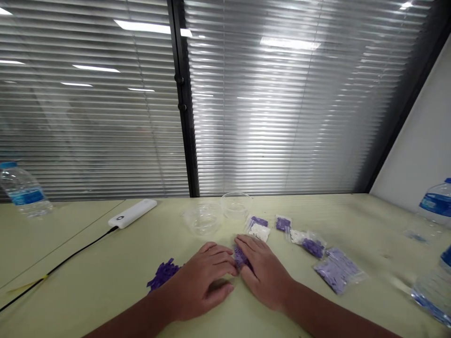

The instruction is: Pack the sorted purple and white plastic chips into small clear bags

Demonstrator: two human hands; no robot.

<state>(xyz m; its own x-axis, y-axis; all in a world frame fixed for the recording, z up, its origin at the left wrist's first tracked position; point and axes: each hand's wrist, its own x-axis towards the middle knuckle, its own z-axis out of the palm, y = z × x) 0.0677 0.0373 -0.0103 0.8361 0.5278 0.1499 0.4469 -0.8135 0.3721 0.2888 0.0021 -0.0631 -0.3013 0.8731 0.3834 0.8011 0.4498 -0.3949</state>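
My left hand [201,282] and my right hand [263,272] lie low on the pale green table [98,263], fingertips meeting around a clump of purple plastic pieces [240,258]. The hands hide much of the clump. Just left of my left hand lies a loose heap of similar purple pieces [162,274]. Beyond my right hand are small clear bags of purple pieces [283,224] and white pieces [259,231]. A larger flat bag of pale purple pieces [336,270] lies to its right.
Two clear plastic bowls [202,220] stand at the far edge, behind the hands. A white power bank [133,213] trails a black cable [66,267] to the left. Water bottles [24,190] stand at both sides. Window blinds [268,108] rise behind the table.
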